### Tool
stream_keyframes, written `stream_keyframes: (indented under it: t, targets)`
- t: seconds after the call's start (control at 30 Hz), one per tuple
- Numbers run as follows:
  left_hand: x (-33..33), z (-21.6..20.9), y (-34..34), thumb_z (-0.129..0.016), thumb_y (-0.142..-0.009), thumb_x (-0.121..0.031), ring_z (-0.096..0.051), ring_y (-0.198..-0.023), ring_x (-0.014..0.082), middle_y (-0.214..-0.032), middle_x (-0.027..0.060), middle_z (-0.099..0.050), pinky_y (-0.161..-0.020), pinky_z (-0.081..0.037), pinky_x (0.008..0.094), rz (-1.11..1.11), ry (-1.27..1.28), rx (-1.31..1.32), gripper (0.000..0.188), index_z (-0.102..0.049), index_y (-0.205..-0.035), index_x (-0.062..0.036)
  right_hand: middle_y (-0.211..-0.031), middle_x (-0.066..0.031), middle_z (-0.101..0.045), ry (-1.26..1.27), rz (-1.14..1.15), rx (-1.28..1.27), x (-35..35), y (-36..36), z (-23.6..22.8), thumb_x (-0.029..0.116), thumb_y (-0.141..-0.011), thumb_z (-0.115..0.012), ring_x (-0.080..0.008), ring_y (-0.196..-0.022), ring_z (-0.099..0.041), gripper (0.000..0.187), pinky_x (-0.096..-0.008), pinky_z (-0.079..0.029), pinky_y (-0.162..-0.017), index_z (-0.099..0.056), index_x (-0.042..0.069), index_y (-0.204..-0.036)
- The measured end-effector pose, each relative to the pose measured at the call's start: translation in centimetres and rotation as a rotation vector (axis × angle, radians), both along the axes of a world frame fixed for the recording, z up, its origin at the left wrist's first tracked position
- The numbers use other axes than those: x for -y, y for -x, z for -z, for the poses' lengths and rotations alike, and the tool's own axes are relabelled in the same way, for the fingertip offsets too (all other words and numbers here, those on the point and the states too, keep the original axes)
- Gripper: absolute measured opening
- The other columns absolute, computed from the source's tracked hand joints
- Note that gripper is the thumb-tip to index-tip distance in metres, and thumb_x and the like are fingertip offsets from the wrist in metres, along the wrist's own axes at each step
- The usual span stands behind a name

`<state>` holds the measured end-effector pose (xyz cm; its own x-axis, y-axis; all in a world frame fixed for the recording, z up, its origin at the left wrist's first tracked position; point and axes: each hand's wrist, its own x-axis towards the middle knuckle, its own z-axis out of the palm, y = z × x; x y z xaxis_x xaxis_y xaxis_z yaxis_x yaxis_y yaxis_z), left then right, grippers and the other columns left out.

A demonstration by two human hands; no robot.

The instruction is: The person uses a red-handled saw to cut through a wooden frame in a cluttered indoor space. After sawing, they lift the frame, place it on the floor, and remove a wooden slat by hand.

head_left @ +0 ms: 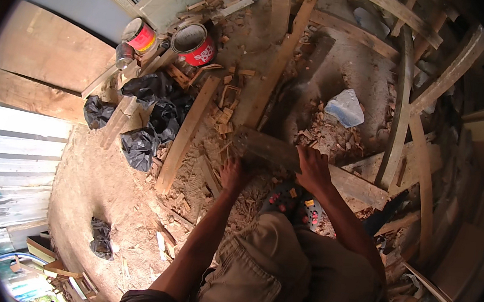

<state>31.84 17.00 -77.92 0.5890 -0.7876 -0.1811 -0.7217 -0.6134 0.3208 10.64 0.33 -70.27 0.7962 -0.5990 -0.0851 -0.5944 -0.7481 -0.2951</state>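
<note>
Evidently grasping, with the right hand [314, 169], a dark board [268, 149] set crosswise at the near end of a long timber [282, 62]. Also placing the left hand [234, 174] by the board's left corner; cannot tell whether gripping.

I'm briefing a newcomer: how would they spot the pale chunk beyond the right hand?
Find the wooden beams on the right. Left of them, beyond the right hand, lies a patch of brown wood chips. The pale chunk sits at its far edge, its bluish-white surface setting it apart from the chips.
</note>
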Motion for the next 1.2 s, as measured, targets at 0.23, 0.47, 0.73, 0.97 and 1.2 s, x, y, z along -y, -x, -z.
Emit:
stream_keyframes:
  t: [0.23,0.47,0.73,0.97,1.2]
  targets:
    - [-0.2,0.4,-2.4,-0.076,-0.073,-0.054,-0.050,-0.124,0.0368,-0.131,0.0201,-0.054,-0.101,-0.036,0.0544,-0.087,-0.049,-0.096,0.080,-0.052,-0.132,-0.0049,-0.121,-0.0189,-0.054,-0.065,0.010,-0.033,-0.1,0.0,-0.4,0.017,-0.074,-0.080,-0.0357,-0.112,-0.055,0.081,-0.0515,-0.041,-0.092,-0.036,0.006,-0.141]
    - [-0.7,0.7,-3.5,-0.075,-0.077,-0.051,-0.050,-0.128,0.0370,-0.142,0.0209,-0.050,-0.102,-0.039,0.0566,-0.021,0.147,-0.182,0.087,-0.042,-0.143,-0.0052,-0.139,-0.0216,-0.044,-0.049,0.064,0.189,-1.4,3.4,-1.0,0.030,-0.083,-0.075,-0.0390,-0.131,-0.042,0.081,-0.0560,-0.033,-0.107,-0.032,0.006,-0.147]
    - [8.6,-3.7,-7.4,-0.054,-0.097,-0.033,-0.055,-0.114,0.0428,-0.122,0.0264,-0.057,-0.094,-0.045,0.0514,0.046,0.641,-0.180,0.048,-0.052,-0.129,0.0032,-0.132,-0.0275,-0.044,0.181,1.114,0.372,3.0,17.3,1.1,0.042,-0.091,-0.061,-0.0459,-0.121,-0.045,0.072,-0.0562,-0.038,-0.100,-0.034,-0.006,-0.139]
    - [12.2,-3.9,-2.6,-0.044,-0.100,-0.049,-0.057,-0.107,0.0479,-0.115,0.0331,-0.059,-0.092,-0.045,0.0534,0.026,0.233,0.077,0.062,-0.055,-0.126,0.0061,-0.108,-0.0354,-0.061,-0.099,1.663,0.480,-0.2,25.4,7.4,0.050,-0.096,-0.049,-0.0477,-0.106,-0.060,0.063,-0.0526,-0.047,-0.091,-0.055,-0.007,-0.121]
    - [12.2,-2.2,-5.1,-0.040,-0.098,-0.058,-0.049,-0.123,0.0469,-0.133,0.0313,-0.049,-0.101,-0.041,0.0516,0.105,0.183,0.145,0.077,-0.041,-0.141,0.0051,-0.106,-0.0319,-0.064,-0.157,1.767,0.499,-0.9,21.9,7.8,0.050,-0.102,-0.032,-0.0494,-0.105,-0.059,0.063,-0.0541,-0.046,-0.090,-0.065,-0.004,-0.103]
